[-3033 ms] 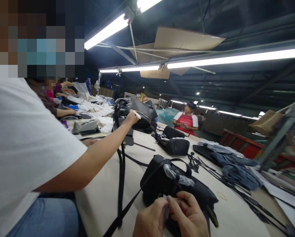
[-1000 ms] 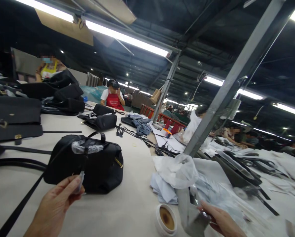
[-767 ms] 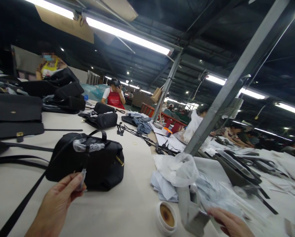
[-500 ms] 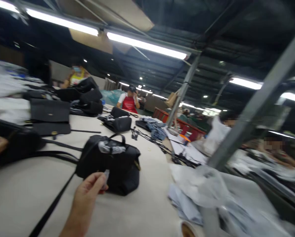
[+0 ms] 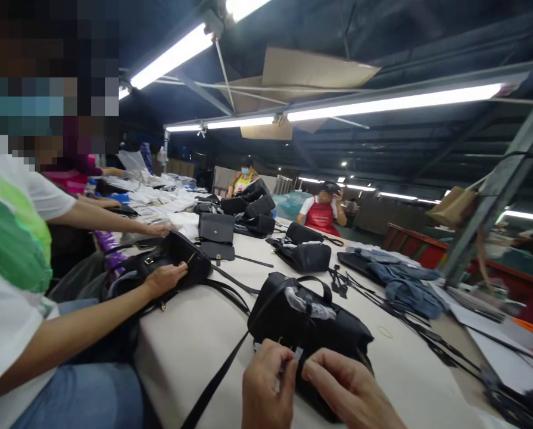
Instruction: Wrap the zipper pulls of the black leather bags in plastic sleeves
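Observation:
In front of me on the table lies a black handbag (image 5: 275, 316), with crumpled clear plastic wrap (image 5: 311, 307) around its top handle. My left hand (image 5: 270, 381) is closed in a pinch before the bag, on a small clear plastic piece (image 5: 299, 353) that shows at the fingertips. Close beside it, my right hand (image 5: 349, 384) has thumb and fingers pressed together. What the right fingertips hold, if anything, is hidden. A long black strap (image 5: 217, 378) runs from the bag toward the table's near edge.
At my left a co-worker holds another black bag (image 5: 195, 253) with both hands. More black bags (image 5: 311, 256) and an open flap bag (image 5: 216, 228) lie farther back. Black straps (image 5: 409, 322), folded denim (image 5: 409, 292) and a metal post (image 5: 485, 208) are on the right.
The view has swung left, bringing the co-worker into full sight. My right hand has come in beside my left hand, both now in front of the bag.

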### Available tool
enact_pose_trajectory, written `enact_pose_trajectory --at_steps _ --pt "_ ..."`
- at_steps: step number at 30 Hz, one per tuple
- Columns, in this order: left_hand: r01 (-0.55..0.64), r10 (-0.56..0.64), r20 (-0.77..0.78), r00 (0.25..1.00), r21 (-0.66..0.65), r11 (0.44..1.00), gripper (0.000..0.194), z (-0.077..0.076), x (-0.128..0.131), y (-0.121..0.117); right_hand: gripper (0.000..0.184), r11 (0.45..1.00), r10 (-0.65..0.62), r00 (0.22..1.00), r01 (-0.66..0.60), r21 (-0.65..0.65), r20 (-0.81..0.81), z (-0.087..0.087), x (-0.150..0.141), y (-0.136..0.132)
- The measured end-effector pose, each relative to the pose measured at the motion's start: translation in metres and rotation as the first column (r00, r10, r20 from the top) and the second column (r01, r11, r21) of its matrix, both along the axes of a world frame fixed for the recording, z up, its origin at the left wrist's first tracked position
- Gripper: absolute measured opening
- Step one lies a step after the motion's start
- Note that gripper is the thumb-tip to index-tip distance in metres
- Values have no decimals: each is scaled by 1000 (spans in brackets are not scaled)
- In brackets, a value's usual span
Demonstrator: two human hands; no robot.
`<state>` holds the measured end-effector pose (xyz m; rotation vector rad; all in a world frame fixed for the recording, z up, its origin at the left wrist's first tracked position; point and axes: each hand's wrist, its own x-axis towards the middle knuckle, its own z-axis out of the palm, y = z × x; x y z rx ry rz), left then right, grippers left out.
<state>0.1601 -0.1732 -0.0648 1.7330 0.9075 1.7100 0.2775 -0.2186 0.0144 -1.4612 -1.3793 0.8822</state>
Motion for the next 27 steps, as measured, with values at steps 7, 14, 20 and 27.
enact_pose_trajectory --at_steps 7,14,20,27 --pt "-71 93 -107 990 194 978 18 -19 -2 8 36 1000 -1 999 0 30 42 -27 6 32" --pt "-86 191 -195 962 446 891 17 -11 -16 10 46 965 168 986 -164 -205 0 -27 11 42" --pt "-141 281 -200 939 520 842 34 -17 -19 13 50 965 182 983 -172 -198 32 -26 8 47" --pt "110 -113 -29 993 -77 991 15 -10 -16 15 42 964 171 985 -170 -203 -15 -37 12 46"
